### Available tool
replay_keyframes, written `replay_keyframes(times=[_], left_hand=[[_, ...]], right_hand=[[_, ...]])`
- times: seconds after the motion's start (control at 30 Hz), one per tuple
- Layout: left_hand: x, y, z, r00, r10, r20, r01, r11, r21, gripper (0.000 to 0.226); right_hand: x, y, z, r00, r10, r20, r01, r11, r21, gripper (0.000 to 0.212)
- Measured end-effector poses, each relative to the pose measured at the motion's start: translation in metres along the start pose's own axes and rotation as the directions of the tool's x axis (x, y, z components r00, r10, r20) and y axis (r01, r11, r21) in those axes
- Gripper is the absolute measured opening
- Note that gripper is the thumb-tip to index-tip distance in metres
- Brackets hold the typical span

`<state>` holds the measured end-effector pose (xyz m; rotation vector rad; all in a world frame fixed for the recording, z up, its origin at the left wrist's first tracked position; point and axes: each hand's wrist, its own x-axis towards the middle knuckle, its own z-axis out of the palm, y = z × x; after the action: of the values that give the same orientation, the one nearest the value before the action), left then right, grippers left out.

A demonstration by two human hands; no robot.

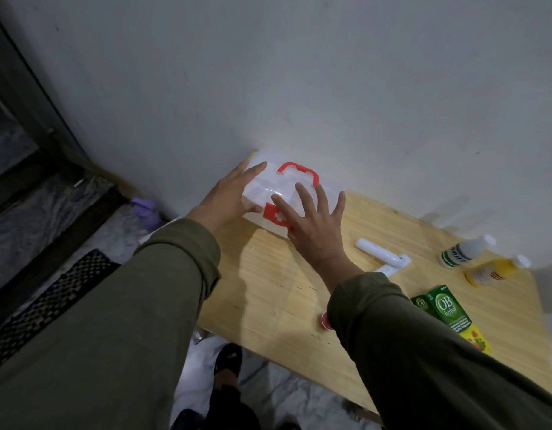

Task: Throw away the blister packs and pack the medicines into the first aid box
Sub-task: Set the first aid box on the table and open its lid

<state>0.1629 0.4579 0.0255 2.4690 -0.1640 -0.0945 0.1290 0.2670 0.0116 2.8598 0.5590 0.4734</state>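
A clear plastic first aid box (268,189) with a red handle and a red cross latch stands shut at the far left corner of the wooden table (277,274), against the wall. My left hand (234,193) lies with straight fingers on the box's left end. My right hand (311,221) is spread flat over the box's front right, covering part of the latch. To the right lie a white tube (383,252), a white bottle with a green label (463,251), a yellow bottle (491,271) and a green OB herbal carton (448,308). No blister pack is visible.
A small round red thing (325,320) peeks out beside my right sleeve. A purple bottle (146,211) stands on the floor left of the table. A dark perforated bin (51,302) is at the lower left. A foot in a dark sandal (228,358) shows below.
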Motion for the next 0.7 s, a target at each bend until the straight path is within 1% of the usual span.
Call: replay_keyframes(times=[0.07,0.13,0.23,0.3,0.47,0.63,0.7], left_hand=[[-0.001,0.001,-0.001,1.000,0.006,0.002,-0.006,1.000,0.007,0.091],[-0.002,0.002,-0.001,1.000,0.009,-0.001,-0.009,1.000,0.006,0.092],[-0.005,0.006,-0.004,1.000,0.000,-0.003,0.000,0.997,-0.083,0.101],[-0.007,0.010,-0.006,1.000,-0.015,-0.010,0.014,0.987,-0.158,0.109],[-0.012,0.016,-0.006,0.996,-0.094,0.000,0.091,0.968,-0.236,0.125],[-0.010,0.019,-0.009,0.985,-0.170,-0.014,0.160,0.951,-0.266,0.136],[-0.010,0.020,-0.010,0.984,-0.176,-0.008,0.168,0.951,-0.259,0.138]], right_hand=[[-0.001,0.002,-0.001,1.000,-0.023,0.001,0.023,1.000,0.019,0.077],[-0.003,0.004,-0.003,0.998,-0.052,0.018,0.051,0.998,0.041,0.066],[-0.003,0.006,-0.008,0.998,-0.053,0.044,0.050,0.996,0.069,0.052],[-0.001,0.008,-0.012,0.998,-0.040,0.053,0.034,0.994,0.103,0.049],[0.003,0.014,-0.017,0.998,-0.015,0.060,0.003,0.982,0.190,0.047],[0.017,0.026,-0.038,1.000,0.020,-0.016,-0.014,0.947,0.320,0.046],[0.027,0.033,-0.050,0.996,0.077,-0.045,-0.056,0.933,0.355,0.048]])
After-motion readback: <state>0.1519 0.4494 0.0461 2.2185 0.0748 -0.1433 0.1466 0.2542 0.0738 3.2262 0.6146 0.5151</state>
